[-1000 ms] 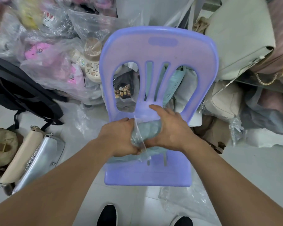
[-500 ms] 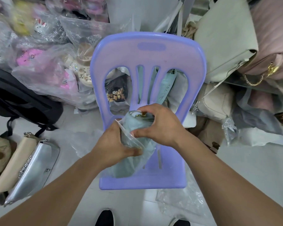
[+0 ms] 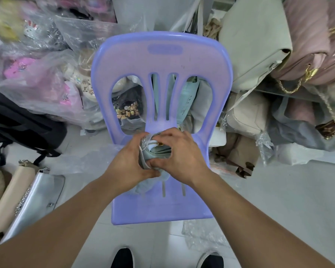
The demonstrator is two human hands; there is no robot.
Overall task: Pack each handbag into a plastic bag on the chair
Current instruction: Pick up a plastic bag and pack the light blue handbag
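Gripping the pale blue-green handbag (image 3: 160, 150) from both sides, I have it propped on end on the seat of the lilac chair (image 3: 162, 62), close to the backrest. My left hand (image 3: 127, 167) curls round its left side and pinches the clear plastic bag (image 3: 144, 141) against it. The film is glossy and crinkled, bunched at the handbag's upper end; I cannot tell how far it covers the rest. My right hand (image 3: 182, 159) curls over the top and right side, thumb pressed low against the soft, matte material. A white zip and a small gold fitting show between my hands. The chair is smooth moulded plastic with a slotted back. On the floor to my left lie a shiny silver handbag (image 3: 39, 196) and a cream one (image 3: 6, 200) just beside it. Big clear sacks (image 3: 46, 88) behind hold pink and white items.
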